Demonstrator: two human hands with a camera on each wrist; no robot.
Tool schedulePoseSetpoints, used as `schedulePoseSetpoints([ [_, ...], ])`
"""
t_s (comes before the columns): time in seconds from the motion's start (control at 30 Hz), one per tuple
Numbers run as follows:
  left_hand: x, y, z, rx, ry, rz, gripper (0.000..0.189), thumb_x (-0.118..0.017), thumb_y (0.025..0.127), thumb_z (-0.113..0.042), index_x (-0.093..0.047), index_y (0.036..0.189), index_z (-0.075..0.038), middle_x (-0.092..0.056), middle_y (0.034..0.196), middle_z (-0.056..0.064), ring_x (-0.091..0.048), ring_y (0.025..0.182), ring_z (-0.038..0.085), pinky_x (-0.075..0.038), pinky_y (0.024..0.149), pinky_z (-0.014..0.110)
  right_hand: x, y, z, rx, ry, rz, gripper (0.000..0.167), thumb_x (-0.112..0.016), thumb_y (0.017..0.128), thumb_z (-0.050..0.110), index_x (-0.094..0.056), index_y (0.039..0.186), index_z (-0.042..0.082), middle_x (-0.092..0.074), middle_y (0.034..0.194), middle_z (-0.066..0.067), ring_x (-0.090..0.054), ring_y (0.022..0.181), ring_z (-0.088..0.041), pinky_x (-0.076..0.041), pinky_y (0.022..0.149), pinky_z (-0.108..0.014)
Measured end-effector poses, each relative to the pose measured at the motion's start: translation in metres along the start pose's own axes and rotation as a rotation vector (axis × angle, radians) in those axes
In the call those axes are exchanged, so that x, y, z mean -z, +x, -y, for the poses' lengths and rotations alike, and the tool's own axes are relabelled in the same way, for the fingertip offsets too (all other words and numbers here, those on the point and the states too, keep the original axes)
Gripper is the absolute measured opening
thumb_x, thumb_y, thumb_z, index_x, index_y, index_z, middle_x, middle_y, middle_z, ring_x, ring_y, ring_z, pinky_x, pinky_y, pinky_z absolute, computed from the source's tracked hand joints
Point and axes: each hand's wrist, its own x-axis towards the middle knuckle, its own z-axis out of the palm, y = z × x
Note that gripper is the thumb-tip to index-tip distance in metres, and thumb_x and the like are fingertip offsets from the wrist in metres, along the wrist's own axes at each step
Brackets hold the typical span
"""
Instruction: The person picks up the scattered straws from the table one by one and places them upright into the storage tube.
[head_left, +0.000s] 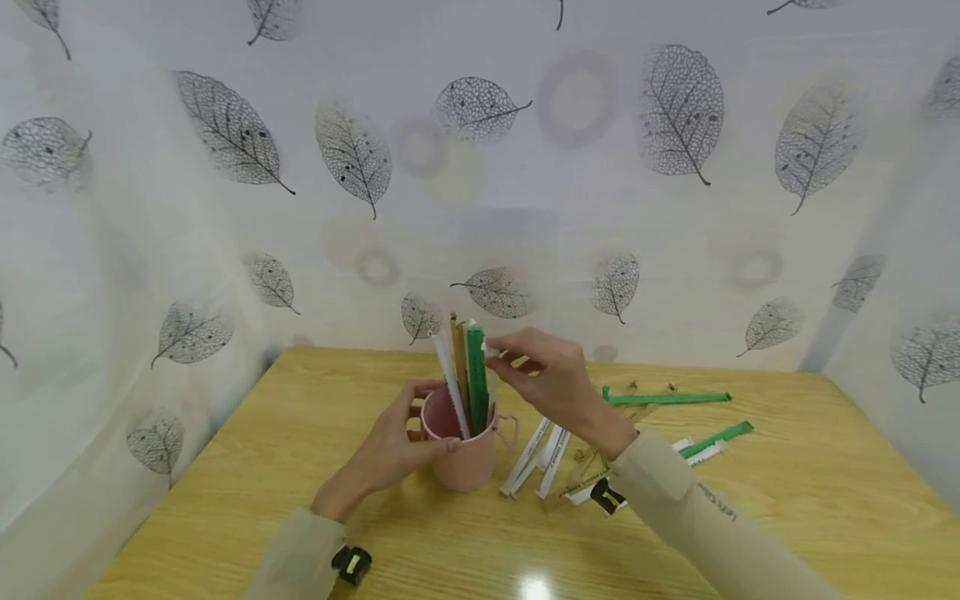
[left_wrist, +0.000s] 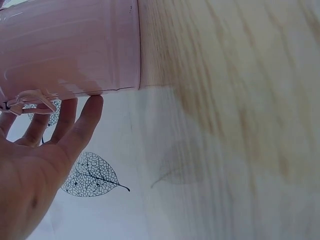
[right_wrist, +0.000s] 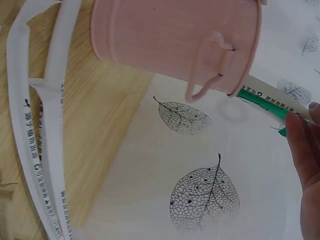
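Note:
A pink cup (head_left: 463, 465) with small looped side handles stands upright on the table. My left hand (head_left: 386, 450) grips its left side, thumb at the front rim and fingers around the back; the left wrist view shows fingertips touching the cup wall (left_wrist: 75, 45). Inside lean paper-wrapped straws: a white one (head_left: 448, 375), brown ones (head_left: 461, 367) and a green one (head_left: 477, 375). Above the rim's right side, my right hand (head_left: 551, 383) pinches the top of a white wrapped straw (right_wrist: 275, 95), whose lower end is inside the cup. Its fingertips are beside the green straw.
Right of the cup, white wrapped straws (head_left: 553, 460) lie loosely with brown ones, partly under my right forearm. Two green wrapped straws (head_left: 667, 398) lie farther right. A leaf-patterned curtain (head_left: 525, 233) stands behind the wooden table (head_left: 360, 367).

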Motion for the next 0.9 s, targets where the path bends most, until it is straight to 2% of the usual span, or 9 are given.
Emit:
schedulePoseSetpoints([
  [0.33, -0.002, -0.002, 0.002, 0.011, -0.002, 0.003, 0.072, -0.082, 0.086, -0.032, -0.042, 0.146, -0.029, -0.051, 0.137, 0.007, -0.060, 0.117, 0.027, -0.058, 0.092, 0.034, -0.009, -0.012, -0.006, -0.026, 0.011, -0.007, 0.030, -0.078, 0.079, -0.014, -0.074, 0.107, -0.005, -0.076, 0.095, -0.017, -0.075, 0.074, -0.023, -0.059, 0.062, -0.017],
  [0.47, -0.002, -0.002, 0.001, 0.010, -0.004, 0.004, 0.071, -0.081, 0.086, -0.031, -0.042, 0.145, -0.029, -0.051, 0.136, 0.006, -0.060, 0.117, 0.026, -0.058, 0.092, 0.034, -0.007, -0.012, -0.008, -0.075, 0.017, -0.006, 0.034, -0.080, 0.079, -0.011, -0.072, 0.112, -0.005, -0.077, 0.099, -0.018, -0.076, 0.077, -0.025, -0.059, 0.064, -0.018],
  [0.63, -0.002, -0.002, 0.002, 0.008, 0.006, -0.001, 0.072, -0.082, 0.085, -0.031, -0.043, 0.145, -0.027, -0.052, 0.136, 0.008, -0.061, 0.116, 0.026, -0.058, 0.091, 0.033, 0.004, -0.013, -0.014, -0.155, 0.017, -0.062, 0.038, -0.079, 0.082, -0.008, -0.070, 0.118, -0.004, -0.077, 0.096, -0.019, -0.076, 0.074, -0.027, -0.061, 0.063, -0.024],
  [0.7, -0.002, -0.001, 0.003, 0.000, 0.010, -0.001, 0.072, -0.082, 0.085, -0.030, -0.043, 0.146, -0.025, -0.053, 0.136, 0.009, -0.062, 0.115, 0.026, -0.058, 0.091, 0.033, 0.012, -0.014, -0.018, -0.223, -0.024, -0.078, 0.033, -0.076, 0.086, -0.005, -0.071, 0.118, -0.003, -0.078, 0.094, -0.018, -0.076, 0.072, -0.027, -0.062, 0.063, -0.026],
  [0.77, -0.001, -0.001, 0.003, -0.009, 0.014, -0.001, 0.072, -0.081, 0.086, -0.030, -0.043, 0.146, -0.024, -0.053, 0.135, 0.011, -0.062, 0.115, 0.027, -0.058, 0.091, 0.034, 0.022, -0.017, -0.027, -0.335, -0.103, -0.059, 0.027, -0.072, 0.091, 0.000, -0.072, 0.118, 0.000, -0.078, 0.093, -0.017, -0.076, 0.071, -0.026, -0.061, 0.060, -0.025],
  [0.83, -0.001, 0.000, 0.003, -0.012, 0.018, 0.000, 0.071, -0.081, 0.086, -0.030, -0.043, 0.145, -0.023, -0.053, 0.135, 0.012, -0.062, 0.114, 0.028, -0.057, 0.091, 0.034, 0.033, -0.023, -0.038, -0.488, -0.201, 0.002, 0.024, -0.068, 0.095, 0.006, -0.072, 0.118, 0.001, -0.078, 0.094, -0.018, -0.075, 0.070, -0.025, -0.059, 0.057, -0.024],
  [0.9, 0.000, 0.001, 0.003, -0.012, 0.016, 0.002, 0.071, -0.081, 0.086, -0.030, -0.043, 0.145, -0.023, -0.053, 0.135, 0.013, -0.062, 0.114, 0.028, -0.057, 0.091, 0.034, 0.044, -0.030, -0.051, -0.677, -0.280, 0.098, 0.027, -0.065, 0.097, 0.011, -0.071, 0.121, 0.000, -0.077, 0.098, -0.022, -0.075, 0.072, -0.027, -0.057, 0.054, -0.024],
])
